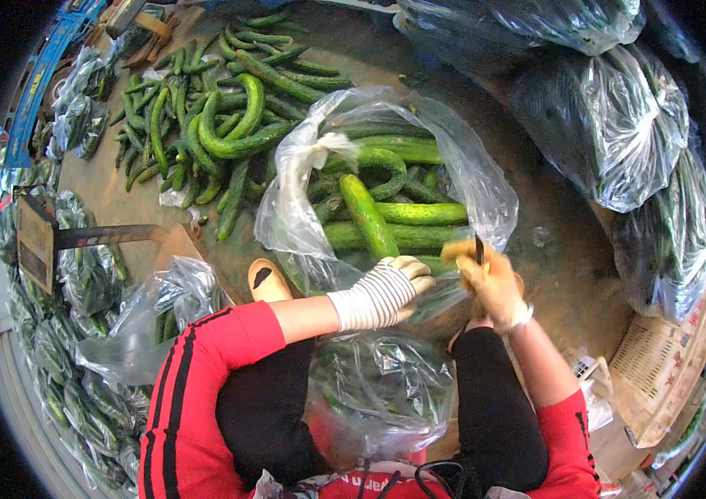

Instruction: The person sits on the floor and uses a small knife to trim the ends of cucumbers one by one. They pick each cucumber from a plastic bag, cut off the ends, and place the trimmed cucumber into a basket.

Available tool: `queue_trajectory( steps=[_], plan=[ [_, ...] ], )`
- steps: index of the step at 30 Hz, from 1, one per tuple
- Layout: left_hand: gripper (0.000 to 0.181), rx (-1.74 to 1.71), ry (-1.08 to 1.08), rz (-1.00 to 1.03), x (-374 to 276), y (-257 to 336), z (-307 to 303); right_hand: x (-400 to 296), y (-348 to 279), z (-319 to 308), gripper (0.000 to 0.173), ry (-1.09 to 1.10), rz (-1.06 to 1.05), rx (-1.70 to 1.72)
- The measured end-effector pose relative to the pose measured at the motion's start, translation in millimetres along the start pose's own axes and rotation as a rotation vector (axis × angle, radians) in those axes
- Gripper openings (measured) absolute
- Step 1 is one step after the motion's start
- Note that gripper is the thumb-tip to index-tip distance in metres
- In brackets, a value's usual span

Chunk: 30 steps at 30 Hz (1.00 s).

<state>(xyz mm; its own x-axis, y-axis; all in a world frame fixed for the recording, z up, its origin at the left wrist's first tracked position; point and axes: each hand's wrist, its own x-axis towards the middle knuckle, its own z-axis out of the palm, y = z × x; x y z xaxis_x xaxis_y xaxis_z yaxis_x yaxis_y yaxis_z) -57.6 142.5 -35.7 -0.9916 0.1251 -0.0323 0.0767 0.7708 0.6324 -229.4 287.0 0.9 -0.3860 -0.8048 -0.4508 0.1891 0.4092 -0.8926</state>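
A clear plastic bag (496, 181) stands open before me with long green cucumbers (425, 214) lying inside. My left hand (381, 293), in a striped work glove, rests at the bag's near edge, by the lower end of a cucumber (365, 212) that lies slantwise over the others. Whether its fingers grip that cucumber is unclear. My right hand (490, 284), in a yellowish glove, is closed on a thin dark tool (479, 249), perhaps a knife, at the bag's near right side. A whitish knot of plastic (331, 146) lies on the bag's left rim.
Loose, curved cucumbers (203, 125) are heaped beyond the bag to the left. Filled plastic bags (633, 137) line the right, above a worn plastic crate (658, 349). A scale's display (35, 240) on a post stands left. Another filled bag (384, 387) sits between my legs.
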Motion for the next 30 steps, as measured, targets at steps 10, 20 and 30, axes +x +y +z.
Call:
queue_trajectory(
  steps=[10,20,30],
  plan=[
    [0.02,-0.374,-0.218,0.081,-22.9,6.1,-0.5,88.2,0.0,80.1,0.084,-0.119,-0.064,-0.901],
    [0.016,-0.875,0.143,-0.678,-59.4,-29.0,-21.9,38.3,-3.2,12.1,0.065,-0.215,0.142,0.118],
    [0.046,-1.304,0.311,-0.522,-30.5,-23.7,-23.9,8.4,39.6,25.1,0.057,-0.522,0.353,0.702]
  ],
)
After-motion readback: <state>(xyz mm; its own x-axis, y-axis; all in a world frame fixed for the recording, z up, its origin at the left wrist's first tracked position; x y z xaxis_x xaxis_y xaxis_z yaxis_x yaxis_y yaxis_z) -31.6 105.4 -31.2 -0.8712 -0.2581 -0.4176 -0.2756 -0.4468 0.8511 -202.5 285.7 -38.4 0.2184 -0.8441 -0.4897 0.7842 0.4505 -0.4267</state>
